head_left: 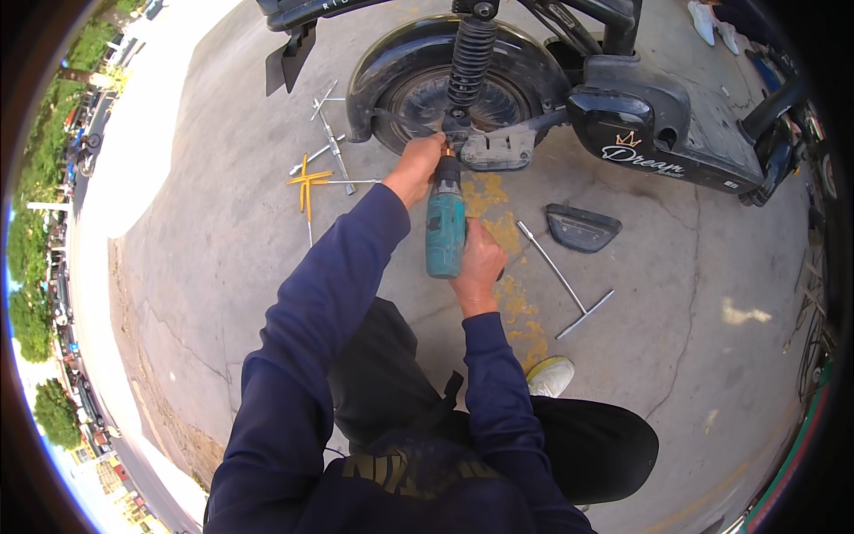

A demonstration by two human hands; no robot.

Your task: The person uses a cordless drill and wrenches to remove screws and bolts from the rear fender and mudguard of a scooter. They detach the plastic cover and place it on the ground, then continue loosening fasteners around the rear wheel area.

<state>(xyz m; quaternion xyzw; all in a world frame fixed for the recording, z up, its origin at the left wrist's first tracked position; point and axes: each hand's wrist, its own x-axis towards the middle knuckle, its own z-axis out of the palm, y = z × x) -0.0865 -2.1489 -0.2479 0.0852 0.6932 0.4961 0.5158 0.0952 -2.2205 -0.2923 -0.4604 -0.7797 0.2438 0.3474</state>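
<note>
My right hand (481, 264) is wrapped round the grip of a teal and black cordless drill (445, 236). The drill points away from me, its bit (449, 153) reaching the lower mount of a black coil shock absorber (471, 67) beside the rear wheel (414, 93) of a black two-wheeler. Close by the bit, my left hand (416, 167) has its fingers drawn together at that mount; what they pinch, if anything, is hidden. Just right of the bit sits a dusty metal bracket (498, 151).
A T-handle socket wrench (560, 274) and a black trapezoid-shaped part (583, 228) lie on the concrete at right. On the left are a yellow-handled cross wrench (309, 181) and several silver T-wrenches (336, 153). The vehicle's black body (658, 133) stretches to the far right.
</note>
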